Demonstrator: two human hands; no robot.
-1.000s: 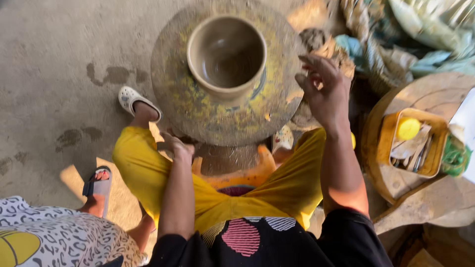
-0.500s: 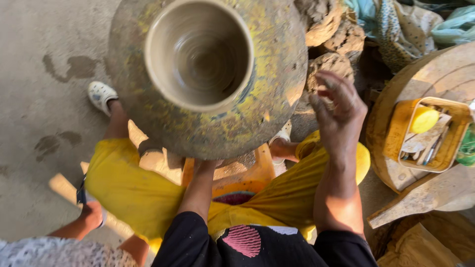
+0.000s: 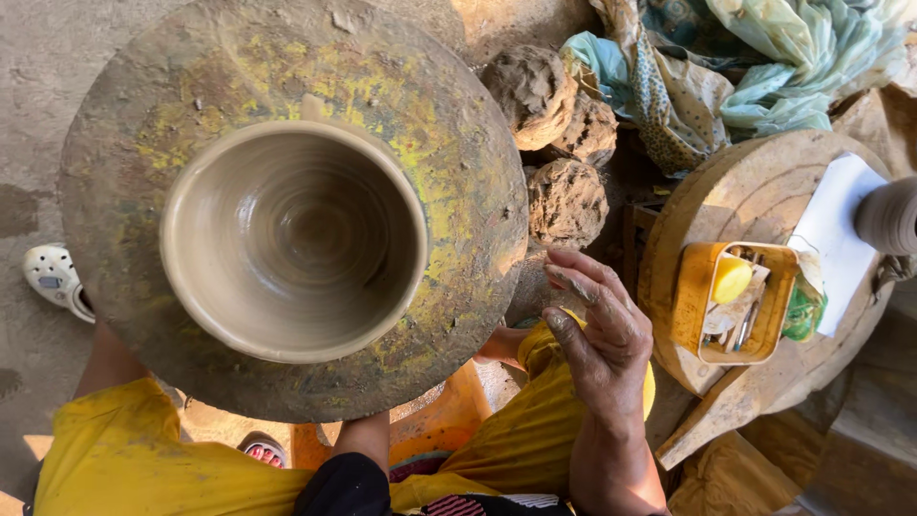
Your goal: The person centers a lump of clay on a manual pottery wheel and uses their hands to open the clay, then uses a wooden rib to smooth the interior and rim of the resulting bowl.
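**Reader:** Head view, looking straight down. What sits in the middle?

**Describer:** A wet grey clay bowl (image 3: pixel 291 239) stands on a round potter's wheel (image 3: pixel 468 191) smeared with yellow and brown. The bowl sits slightly toward nine o'clock of the wheel's centre. Its wall flares outward, the rim is smooth and even, and fine spiral ridges run down to the base. It looks soft and glossy.

**Reader:** Where are the hands?

**Describer:** The right hand (image 3: pixel 597 334) hovers off the wheel's edge at about four o'clock, clay-streaked, fingers loosely spread and holding nothing. The left forearm reaches under the wheel at six o'clock; the left hand is hidden, so I cannot tell how its fingers stand.

**Reader:** What could go wrong?

**Describer:** I judge the thin wet wall the weak point. A careless knock from the right hand, or a jolt to the wheel from below, could dent the rim or pull the bowl off-centre.

**Reader:** Anything nearby?

**Describer:** Rough clay lumps (image 3: pixel 564 201) lie at two o'clock, just beside the wheel. A wooden round (image 3: pixel 745 191) at three o'clock carries a yellow tray of tools (image 3: pixel 731 301).
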